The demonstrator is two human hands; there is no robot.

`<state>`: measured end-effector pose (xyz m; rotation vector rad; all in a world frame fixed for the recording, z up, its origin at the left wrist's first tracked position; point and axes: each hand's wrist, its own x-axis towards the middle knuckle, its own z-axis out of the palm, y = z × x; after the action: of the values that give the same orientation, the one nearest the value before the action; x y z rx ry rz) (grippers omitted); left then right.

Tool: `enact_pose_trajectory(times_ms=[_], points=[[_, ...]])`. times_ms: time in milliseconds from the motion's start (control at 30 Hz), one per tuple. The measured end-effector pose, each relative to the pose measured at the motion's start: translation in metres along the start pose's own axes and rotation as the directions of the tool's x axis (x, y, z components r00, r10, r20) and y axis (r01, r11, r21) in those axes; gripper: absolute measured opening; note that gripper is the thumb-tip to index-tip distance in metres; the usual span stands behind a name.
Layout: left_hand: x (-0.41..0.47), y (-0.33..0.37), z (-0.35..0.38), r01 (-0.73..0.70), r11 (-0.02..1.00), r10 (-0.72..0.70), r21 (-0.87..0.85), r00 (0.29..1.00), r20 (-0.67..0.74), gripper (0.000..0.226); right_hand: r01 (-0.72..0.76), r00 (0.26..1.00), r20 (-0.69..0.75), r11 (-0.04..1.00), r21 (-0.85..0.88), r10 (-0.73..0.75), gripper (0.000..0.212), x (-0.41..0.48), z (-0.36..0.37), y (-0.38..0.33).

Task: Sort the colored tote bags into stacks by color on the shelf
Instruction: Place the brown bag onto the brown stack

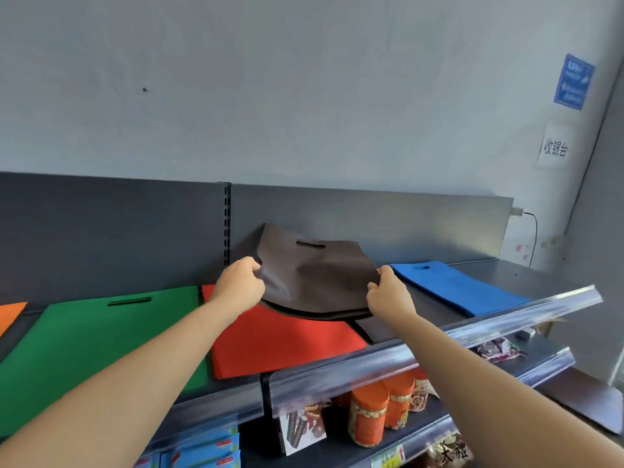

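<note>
A brown tote bag (314, 271) is lifted off the top shelf, its far end leaning toward the dark back panel. My left hand (238, 285) pinches its left edge and my right hand (388, 293) pinches its right edge. More brown bags lie flat right under it. A red tote bag stack (280, 342) lies beneath and in front of the brown ones. A green tote bag (101, 339) lies to the left, an orange one (10, 314) at the far left edge, and a blue one (456, 287) to the right.
The top shelf (526, 275) has a clear plastic price rail (439, 342) along its front. Below it stand orange jars (368, 413) and snack packets. A dark back panel (118, 231) rises behind the bags, with a grey wall and signs above.
</note>
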<state>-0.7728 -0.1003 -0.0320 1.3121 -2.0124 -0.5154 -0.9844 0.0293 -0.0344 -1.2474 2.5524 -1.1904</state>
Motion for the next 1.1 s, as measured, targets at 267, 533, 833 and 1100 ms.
enact_pose_trajectory(times_ms=[267, 533, 833, 1100], points=[[0.030, 0.046, 0.087, 0.011, 0.998, -0.004, -0.062, 0.994, 0.112, 0.017, -0.065, 0.998, 0.018, 0.998, -0.025, 0.066, 0.036, 0.076, -0.022, 0.066], [0.024, 0.079, 0.147, 0.198, 0.972, -0.157, -0.130, 0.950, 0.270, 0.021, -0.093, 0.984, 0.137, 0.981, -0.172, 0.118, 0.043, 0.131, -0.037, 0.129], [-0.002, 0.109, 0.178, 0.238, 0.953, -0.285, 0.188, 0.914, 0.289, 0.030, 0.001, 0.959, 0.255, 0.905, -0.425, 0.119, 0.020, 0.163, -0.040, 0.171], [-0.014, 0.127, 0.184, 0.206, 0.928, -0.300, 0.309, 0.907, 0.296, 0.020, 0.126, 0.952, 0.295, 0.779, -0.615, 0.079, 0.012, 0.163, -0.039, 0.181]])
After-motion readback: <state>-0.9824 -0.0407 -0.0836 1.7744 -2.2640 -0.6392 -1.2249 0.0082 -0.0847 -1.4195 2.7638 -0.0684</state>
